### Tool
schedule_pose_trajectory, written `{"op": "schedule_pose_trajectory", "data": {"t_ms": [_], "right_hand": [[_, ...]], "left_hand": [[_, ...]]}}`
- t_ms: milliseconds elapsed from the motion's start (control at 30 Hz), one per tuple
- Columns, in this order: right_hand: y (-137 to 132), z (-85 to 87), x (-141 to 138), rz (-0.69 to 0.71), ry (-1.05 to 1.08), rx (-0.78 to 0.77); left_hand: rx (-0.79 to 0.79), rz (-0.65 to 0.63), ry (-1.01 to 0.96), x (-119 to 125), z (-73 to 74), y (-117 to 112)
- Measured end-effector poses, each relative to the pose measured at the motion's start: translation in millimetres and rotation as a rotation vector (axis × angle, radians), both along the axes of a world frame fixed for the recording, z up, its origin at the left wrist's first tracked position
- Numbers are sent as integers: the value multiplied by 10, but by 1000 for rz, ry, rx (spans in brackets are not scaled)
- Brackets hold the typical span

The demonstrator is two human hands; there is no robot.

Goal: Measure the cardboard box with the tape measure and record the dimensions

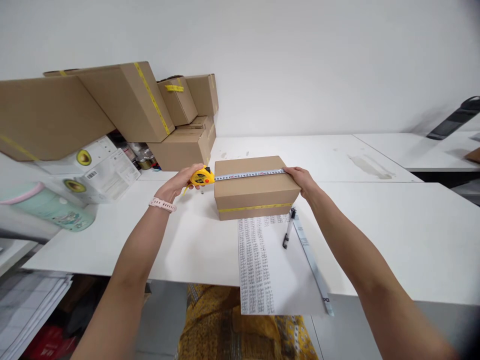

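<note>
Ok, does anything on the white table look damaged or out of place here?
Yes: an irregular greyish patch toward the back right of the white table breaks its mostly plain surface; stain or wear, I can't tell. Also, the paper with columns of writing juts past the front edge.

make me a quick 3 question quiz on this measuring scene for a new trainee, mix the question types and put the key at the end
1. True or false: the pen lies on top of the cardboard box between the hands.
2. Who holds the case of the yellow tape measure? (a) left only (b) right only (c) neither
3. Fill in: the pulled-out blade stretches across the ___ of the box, its far end at the right hand.

Key
1. False; the pen lies on the sheet in front of the box.
2. (a), the left hand.
3. top
</note>
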State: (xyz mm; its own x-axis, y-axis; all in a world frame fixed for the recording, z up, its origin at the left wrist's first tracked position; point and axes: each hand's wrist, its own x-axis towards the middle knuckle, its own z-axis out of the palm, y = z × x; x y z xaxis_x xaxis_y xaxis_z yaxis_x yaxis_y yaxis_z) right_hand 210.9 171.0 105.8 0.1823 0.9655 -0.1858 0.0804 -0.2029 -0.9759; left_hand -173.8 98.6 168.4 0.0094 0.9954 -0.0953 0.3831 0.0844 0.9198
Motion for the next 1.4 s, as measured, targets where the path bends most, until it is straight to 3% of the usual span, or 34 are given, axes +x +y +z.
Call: {"op": "schedule_pose_trajectory", "data": {"t_ms": [200, 300, 367, 467, 567, 633, 700, 800, 933, 1067, 1233, 1400], "right_hand": [[-48, 13, -17, -41, -113, 29], [-35, 7, -23, -79, -207, 105], [-20, 39, -4, -77, -255, 176], [-29, 189, 26, -10, -216, 381], [-63, 408, -43, 175, -150, 509], [-38, 525, -175, 335, -171, 508], [67, 583, -356, 443, -233, 484], [346, 560, -642, 459, -364, 395], [672, 445, -873, 405, -520, 332], [787, 352, -887, 426, -548, 326], [848, 324, -853, 453, -545, 312], [592, 306, -744, 483, -394, 264]], "left_hand": [[20, 6, 21, 7, -38, 14], [42, 20, 32, 18, 25, -31], [64, 18, 46, 40, 97, -173], [49, -109, 26, 159, 117, -631], [-217, -409, -285, 473, -107, -1232], [-395, -448, -550, 797, -336, -1540], [-396, -375, -765, 1162, -525, -1682], [-214, -193, -845, 1649, -613, -1588], [-162, -41, -863, 2010, -470, -1289], [-194, 0, -900, 2182, -400, -1237], [-203, 31, -936, 2357, -496, -1361], [-217, 41, -910, 2384, -513, -1363]]}}
